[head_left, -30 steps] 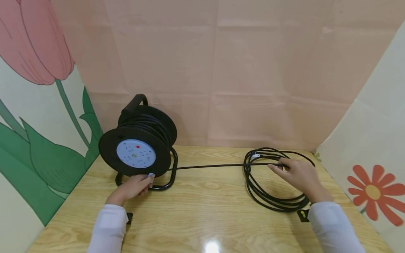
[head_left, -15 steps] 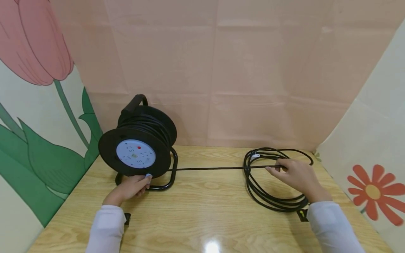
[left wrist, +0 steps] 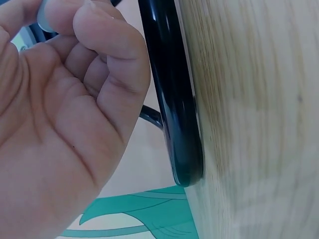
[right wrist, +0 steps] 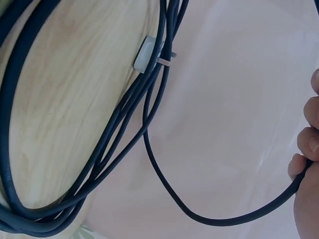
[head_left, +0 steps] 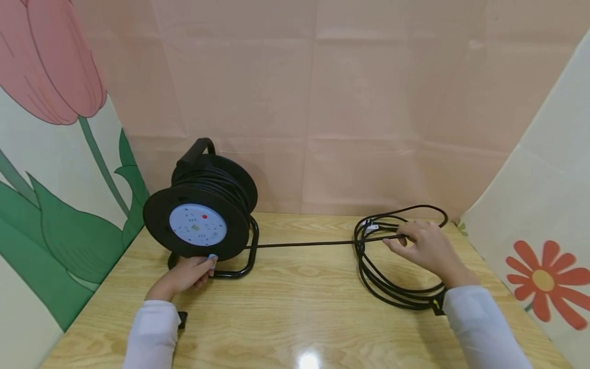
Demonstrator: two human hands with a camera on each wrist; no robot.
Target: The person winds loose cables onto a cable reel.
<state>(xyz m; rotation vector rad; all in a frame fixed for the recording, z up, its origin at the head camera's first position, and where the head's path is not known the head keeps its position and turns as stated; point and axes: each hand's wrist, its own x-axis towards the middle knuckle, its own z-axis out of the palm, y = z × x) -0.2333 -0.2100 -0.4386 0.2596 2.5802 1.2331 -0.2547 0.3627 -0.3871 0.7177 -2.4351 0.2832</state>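
Left hand (head_left: 183,277) pinches the bluish knob (head_left: 212,257) of the round, black cable reel (head_left: 198,197) on a woodgrain table (head_left: 295,312); right of the reel, the right hand (head_left: 428,252) grips smooth cable (head_left: 306,244) looped there; only the right wrist view clearly shows prongs (right wrist: 163,62) on the pale plug (right wrist: 145,56)

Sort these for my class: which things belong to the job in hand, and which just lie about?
Belongs to the job, it seems:
cable reel
pale knob at its rim, pinched by the left hand
black cable, held by the right hand
white piece among the cable loops

Just surroundings, apparently:
tulip picture
red flower picture
pink backdrop
wooden table
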